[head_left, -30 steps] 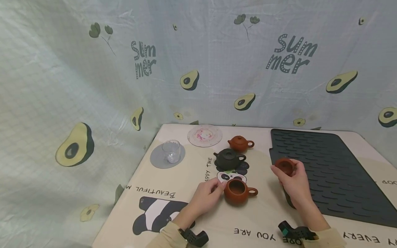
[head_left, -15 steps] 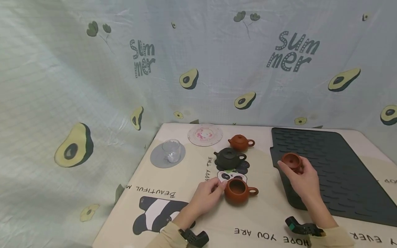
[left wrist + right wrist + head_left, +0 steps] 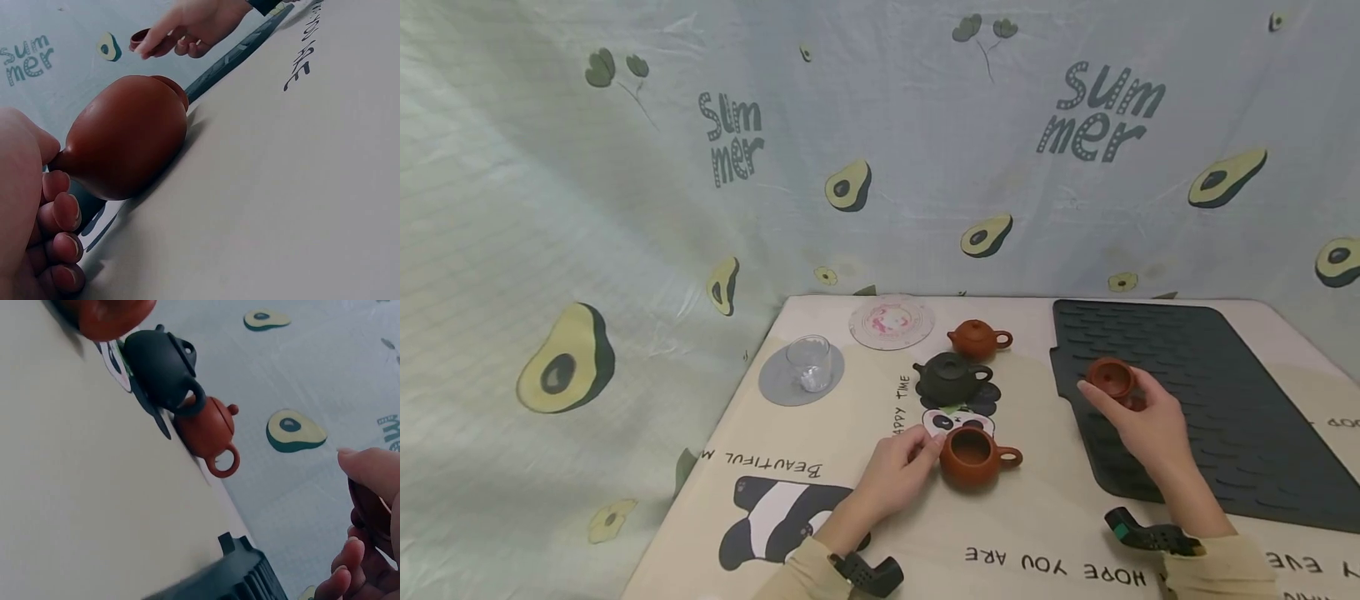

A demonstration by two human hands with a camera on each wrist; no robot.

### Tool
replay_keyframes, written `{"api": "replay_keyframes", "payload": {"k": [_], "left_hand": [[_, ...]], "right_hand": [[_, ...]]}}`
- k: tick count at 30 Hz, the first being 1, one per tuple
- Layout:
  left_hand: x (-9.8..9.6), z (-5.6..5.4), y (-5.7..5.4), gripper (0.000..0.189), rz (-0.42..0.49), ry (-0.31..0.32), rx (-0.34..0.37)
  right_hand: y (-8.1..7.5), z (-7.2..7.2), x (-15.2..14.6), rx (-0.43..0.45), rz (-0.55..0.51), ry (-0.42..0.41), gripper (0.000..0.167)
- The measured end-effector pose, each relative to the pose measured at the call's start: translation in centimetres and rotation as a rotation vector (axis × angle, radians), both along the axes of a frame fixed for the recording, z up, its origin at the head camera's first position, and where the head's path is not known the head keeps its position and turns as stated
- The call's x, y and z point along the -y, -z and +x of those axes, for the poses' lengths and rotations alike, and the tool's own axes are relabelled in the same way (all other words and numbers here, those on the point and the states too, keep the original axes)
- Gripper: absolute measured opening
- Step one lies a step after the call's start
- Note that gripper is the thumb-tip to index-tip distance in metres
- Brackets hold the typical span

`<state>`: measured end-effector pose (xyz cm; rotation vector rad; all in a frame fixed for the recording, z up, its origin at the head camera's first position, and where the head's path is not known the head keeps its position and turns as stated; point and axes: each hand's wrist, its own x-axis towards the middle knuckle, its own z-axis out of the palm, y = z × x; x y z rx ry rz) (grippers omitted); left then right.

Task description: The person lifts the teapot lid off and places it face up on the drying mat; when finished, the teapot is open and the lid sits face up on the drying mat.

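A reddish-brown clay teapot [image 3: 970, 468] without its lid stands on the table, its round opening facing up and its handle to the right. My left hand [image 3: 897, 473] pinches its spout [image 3: 62, 160] between thumb and fingers. My right hand [image 3: 1152, 423] holds a teapot lid [image 3: 1111, 379] of the same colour above the left part of the dark ridged mat [image 3: 1210, 450]. The lid's hollow side shows in the head view. Thumb and fingertips grip its edge in the right wrist view, where part of the lid [image 3: 370, 512] lies behind the thumb.
Behind the open teapot stand a black teapot [image 3: 950, 380] and a smaller reddish-brown teapot [image 3: 976, 339], both lidded. A clear glass cup [image 3: 809, 363] sits on a grey round coaster [image 3: 775, 385] at the left. A pink patterned disc [image 3: 891, 322] lies at the back.
My right hand has moved to the right over the dark mat, carrying the lid and tilting its hollow side more into view. The left hand stays at the teapot's spout.
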<state>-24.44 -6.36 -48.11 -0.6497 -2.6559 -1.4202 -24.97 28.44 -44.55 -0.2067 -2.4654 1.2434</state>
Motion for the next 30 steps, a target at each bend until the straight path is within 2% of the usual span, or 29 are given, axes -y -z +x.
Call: {"api": "replay_keyframes", "payload": {"k": [5, 13, 20, 30], "left_hand": [[0.0, 0.0, 0.0, 0.033, -0.001, 0.005, 0.001], [0.1, -0.1, -0.1, 0.033, -0.011, 0.003, 0.004], [0.2, -0.2, 0.0, 0.033, -0.011, 0.000, 0.018], [0.0, -0.3, 0.0, 0.034, -0.011, 0.006, 0.003]], "right_hand": [[0.3, 0.1, -1.0, 0.006, 0.008, 0.006, 0.076], [0.6, -0.1, -1.9, -0.099, -0.005, 0.030, 0.077], [0.3, -0.3, -2.7, -0.065, -0.011, 0.106, 0.082], [1.0, -0.6, -4.4, -0.099, -0.032, 0.151, 0.078]]}}
